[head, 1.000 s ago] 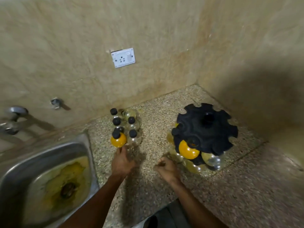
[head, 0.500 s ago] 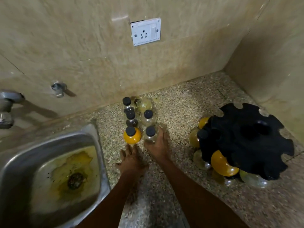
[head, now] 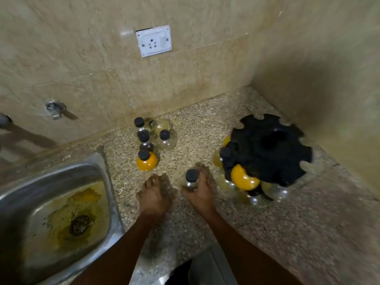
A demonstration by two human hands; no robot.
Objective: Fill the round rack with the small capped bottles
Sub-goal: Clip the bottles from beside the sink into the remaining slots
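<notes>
Gripping a clear bottle (head: pixel 190 182) with a black cap, the right hand (head: pixel 202 192) curls its fingers round the bottle body and holds it upright between the bottle cluster and the round rack (head: pixel 269 149). The left hand (head: pixel 155 194) lies palm down on the speckled counter (head: pixel 205 124), fingers spread and holding nothing; motion blur hides the fingertips.

The round rack is black, with notches cut along its rim, and stands near the corner of the two walls. Several bottles already hang at its near-left edge, among them an orange bottle in the rack (head: pixel 243 178) and clear ones below it; their exact number cannot be told.

The remaining bottles stand on the counter close to the back wall:
- an orange bottle (head: pixel 146 163) with a black cap, nearest the left hand;
- three clear capped bottles (head: pixel 164 138) behind it;
- one clear bottle lying on its side (head: pixel 161 124) at the rear.

A steel sink (head: pixel 51 212) with a stained basin sits at the left. A white wall socket (head: pixel 154 41) is mounted on the back wall.
</notes>
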